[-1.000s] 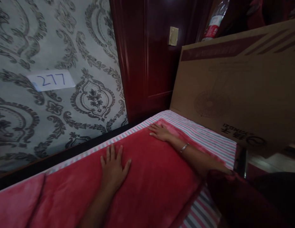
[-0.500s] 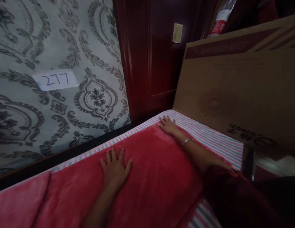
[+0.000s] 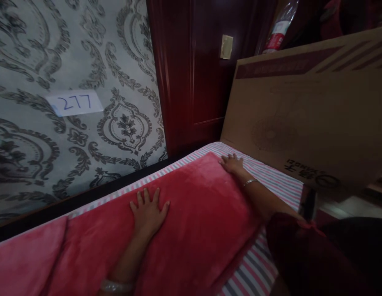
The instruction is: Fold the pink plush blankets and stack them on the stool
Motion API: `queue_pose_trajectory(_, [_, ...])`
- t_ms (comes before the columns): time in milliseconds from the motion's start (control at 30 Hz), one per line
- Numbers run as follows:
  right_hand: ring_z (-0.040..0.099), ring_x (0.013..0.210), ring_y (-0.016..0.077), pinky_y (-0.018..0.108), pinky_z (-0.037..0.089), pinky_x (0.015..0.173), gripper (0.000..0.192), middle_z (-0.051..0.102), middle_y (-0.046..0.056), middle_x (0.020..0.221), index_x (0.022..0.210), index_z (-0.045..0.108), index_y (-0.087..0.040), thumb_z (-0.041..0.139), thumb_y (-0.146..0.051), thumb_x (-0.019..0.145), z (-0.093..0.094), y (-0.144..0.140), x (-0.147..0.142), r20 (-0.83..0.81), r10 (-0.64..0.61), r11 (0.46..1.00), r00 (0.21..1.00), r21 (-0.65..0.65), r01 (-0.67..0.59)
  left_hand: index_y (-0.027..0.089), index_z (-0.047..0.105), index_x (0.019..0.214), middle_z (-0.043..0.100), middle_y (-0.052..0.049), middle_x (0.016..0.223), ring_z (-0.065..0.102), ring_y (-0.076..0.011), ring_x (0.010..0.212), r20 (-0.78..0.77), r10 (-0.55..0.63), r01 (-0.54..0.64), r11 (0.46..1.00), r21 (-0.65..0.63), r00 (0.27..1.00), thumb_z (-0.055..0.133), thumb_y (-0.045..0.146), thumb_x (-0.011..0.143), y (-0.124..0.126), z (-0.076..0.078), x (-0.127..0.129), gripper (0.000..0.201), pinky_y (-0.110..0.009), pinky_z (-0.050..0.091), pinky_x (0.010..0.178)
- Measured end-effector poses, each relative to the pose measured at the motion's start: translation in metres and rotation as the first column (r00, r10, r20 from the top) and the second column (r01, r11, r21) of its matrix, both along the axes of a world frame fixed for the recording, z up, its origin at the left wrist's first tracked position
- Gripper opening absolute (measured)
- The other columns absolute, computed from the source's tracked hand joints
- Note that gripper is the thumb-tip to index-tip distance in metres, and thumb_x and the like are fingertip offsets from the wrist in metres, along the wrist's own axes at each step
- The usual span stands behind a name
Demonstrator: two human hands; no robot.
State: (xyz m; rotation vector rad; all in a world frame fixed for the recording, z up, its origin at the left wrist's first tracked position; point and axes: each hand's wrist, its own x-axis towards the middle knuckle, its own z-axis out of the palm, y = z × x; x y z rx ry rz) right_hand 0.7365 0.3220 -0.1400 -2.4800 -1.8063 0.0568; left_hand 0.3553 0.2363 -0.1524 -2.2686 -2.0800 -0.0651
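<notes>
Left hand (image 3: 149,211) flat on red fleece blanket (image 3: 191,213), fingers spread, grasping nothing. Right hand (image 3: 232,164) open at blanket's far corner, over striped sheet (image 3: 271,181).

The right hand (image 3: 232,164) has slid along the far edge of the red blanket (image 3: 194,213) to its right corner, beside the striped sheet (image 3: 271,181). The blanket's surface there now lies smoother, and the corner sits nearer the cardboard box (image 3: 308,119).
</notes>
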Motion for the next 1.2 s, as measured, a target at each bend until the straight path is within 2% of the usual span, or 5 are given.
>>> queue_pose_trajectory(267, [0.012, 0.154, 0.0294, 0.055, 0.014, 0.122, 0.062, 0.019, 0.001, 0.168, 0.160, 0.024, -0.036, 0.030, -0.059, 0.102, -0.043, -0.089, -0.040, -0.007, 0.472, 0.876, 0.882, 0.113, -0.468, 0.024, 0.038, 0.156, 0.028, -0.022, 0.163, 0.023, -0.0441, 0.149, -0.016, -0.003, 0.003, 1.000, 0.010, 1.000, 0.034, 0.059, 0.097, 0.002, 0.002, 0.001, 0.069, -0.066, 0.023, 0.112])
queue_pose_trajectory(533, [0.034, 0.146, 0.0346, 0.056, 0.033, 0.112, 0.056, 0.035, 0.015, 0.161, 0.154, 0.040, -0.022, 0.027, -0.047, 0.106, -0.026, -0.114, 0.042, -0.063, -0.073, 0.997, 0.995, 0.010, 0.074, 0.022, 0.036, 0.157, 0.029, -0.022, 0.163, 0.023, -0.0458, 0.149, 0.016, -0.017, 0.017, 1.000, 0.002, 1.000, 0.030, 0.059, 0.097, 0.004, 0.006, 0.002, 0.070, -0.068, 0.024, 0.111])
queue_pose_trajectory(700, [0.055, 0.126, 0.0310, 0.041, 0.044, 0.102, 0.047, 0.062, 0.018, 0.133, 0.132, 0.063, -0.018, 0.040, -0.047, 0.103, -0.023, -0.142, 0.037, -0.092, -0.140, 0.989, 0.986, 0.042, 0.145, 0.021, 0.039, 0.155, 0.030, -0.023, 0.161, 0.025, -0.0470, 0.147, 0.052, -0.037, 0.036, 0.999, 0.017, 0.998, 0.030, 0.060, 0.096, 0.005, 0.007, 0.001, 0.072, -0.069, 0.024, 0.110])
queue_pose_trajectory(1067, [0.070, 0.093, 0.0290, 0.033, 0.053, 0.079, 0.032, 0.075, 0.015, 0.097, 0.102, 0.074, -0.013, 0.071, -0.037, 0.082, -0.020, -0.198, 0.055, -0.400, -0.293, 0.927, 0.869, 0.103, 0.360, 0.019, 0.041, 0.154, 0.032, -0.022, 0.161, 0.027, -0.0471, 0.146, 0.096, -0.052, 0.047, 0.997, 0.060, 0.994, 0.034, 0.057, 0.096, -0.003, 0.013, 0.003, 0.070, -0.070, 0.022, 0.111])
queue_pose_trajectory(1200, [0.067, 0.064, 0.0205, 0.027, 0.052, 0.058, 0.024, 0.069, 0.006, 0.067, 0.086, 0.070, -0.015, 0.069, -0.039, 0.082, -0.019, -0.207, 0.052, -0.589, -0.248, 0.894, 0.769, 0.168, 0.417, 0.020, 0.035, 0.157, 0.027, -0.021, 0.164, 0.023, -0.0452, 0.149, 0.114, -0.036, 0.045, 0.996, -0.072, 0.993, 0.035, 0.060, 0.095, -0.003, 0.026, 0.001, 0.074, -0.068, 0.021, 0.113])
